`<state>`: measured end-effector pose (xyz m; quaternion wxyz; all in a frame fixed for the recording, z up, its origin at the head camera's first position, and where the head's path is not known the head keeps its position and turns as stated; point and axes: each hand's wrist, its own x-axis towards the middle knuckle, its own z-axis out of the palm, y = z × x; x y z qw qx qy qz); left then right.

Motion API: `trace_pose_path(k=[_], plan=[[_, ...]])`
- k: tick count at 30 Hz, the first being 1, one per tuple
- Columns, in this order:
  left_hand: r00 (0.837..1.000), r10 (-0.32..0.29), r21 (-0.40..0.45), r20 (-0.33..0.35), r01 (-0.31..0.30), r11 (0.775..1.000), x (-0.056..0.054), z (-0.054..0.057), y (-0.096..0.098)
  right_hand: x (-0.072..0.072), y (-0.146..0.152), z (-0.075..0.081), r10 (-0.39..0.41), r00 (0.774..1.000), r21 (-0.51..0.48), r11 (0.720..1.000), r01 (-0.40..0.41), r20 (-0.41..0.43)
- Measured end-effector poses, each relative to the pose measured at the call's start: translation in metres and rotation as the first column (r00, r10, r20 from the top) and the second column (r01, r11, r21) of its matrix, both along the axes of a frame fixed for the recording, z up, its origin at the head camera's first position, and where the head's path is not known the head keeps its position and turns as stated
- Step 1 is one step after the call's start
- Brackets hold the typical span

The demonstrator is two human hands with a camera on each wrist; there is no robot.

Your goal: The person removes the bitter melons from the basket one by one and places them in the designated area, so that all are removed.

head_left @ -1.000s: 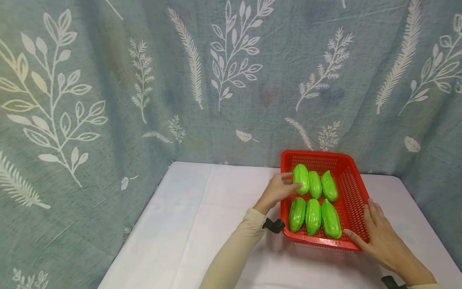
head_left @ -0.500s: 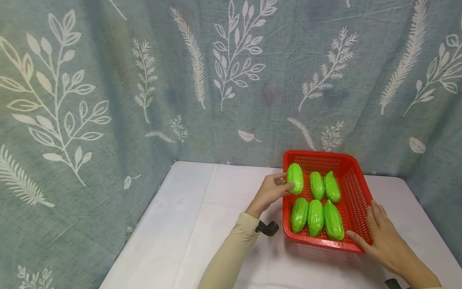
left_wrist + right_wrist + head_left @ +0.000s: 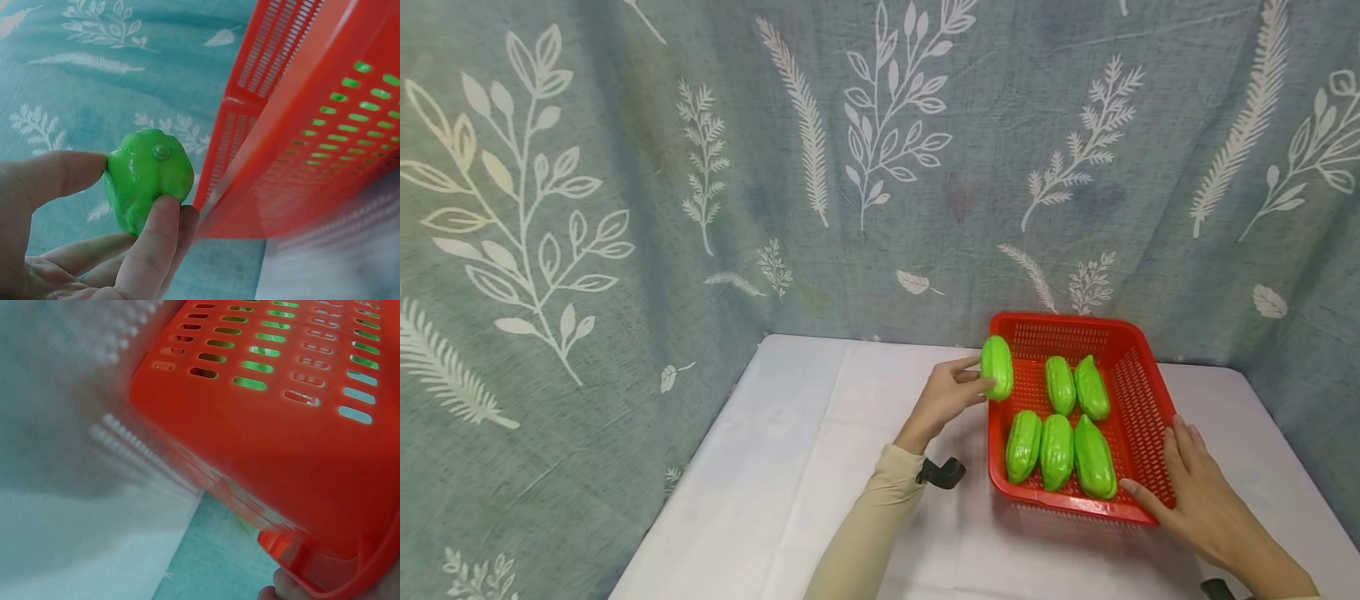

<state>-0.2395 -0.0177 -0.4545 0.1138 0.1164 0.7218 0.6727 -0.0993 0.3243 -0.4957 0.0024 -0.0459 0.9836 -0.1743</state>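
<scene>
A glossy green ridged fruit [image 3: 997, 368], its exact kind unclear, is pinched between the thumb and fingers of my left hand [image 3: 937, 402]. It is held over the left rim of a red plastic basket [image 3: 1078, 503]. In the left wrist view, the fruit's knobbed end [image 3: 160, 152] faces the camera. Several similar green fruits [image 3: 1057, 452] lie inside the basket in two rows. My right hand [image 3: 1206, 496] rests on the basket's right front corner, fingers along the right side and thumb at the front rim. The right wrist view shows the basket's slotted wall [image 3: 250, 412] and a few fingertips [image 3: 284, 586].
The basket stands on a white-covered table [image 3: 820, 467], near its far right side. White cloth stretches left of the basket. A grey-green curtain [image 3: 880, 167] with white leaf prints hangs behind and on both sides.
My left hand has moved left with the green fruit, from the basket's back row to over its left rim. The right hand stays at the basket's corner.
</scene>
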Motion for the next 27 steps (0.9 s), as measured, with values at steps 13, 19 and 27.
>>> trace_pose_path(k=[13,19,27], plan=[[1.000,0.022,-0.026,-0.004,-0.022,0.999,-0.002,-0.004,-0.016,0.000,0.000,0.001,-0.005,1.000,0.013,1.000,0.005,0.003],[1.000,0.031,-0.048,0.000,-0.031,0.998,-0.001,-0.005,-0.021,0.000,0.000,0.000,-0.004,1.000,0.013,1.000,0.004,-0.007],[0.999,0.048,-0.029,0.023,-0.047,0.998,-0.006,-0.014,-0.025,0.002,0.000,-0.002,0.013,0.999,-0.018,1.000,-0.013,-0.033]])
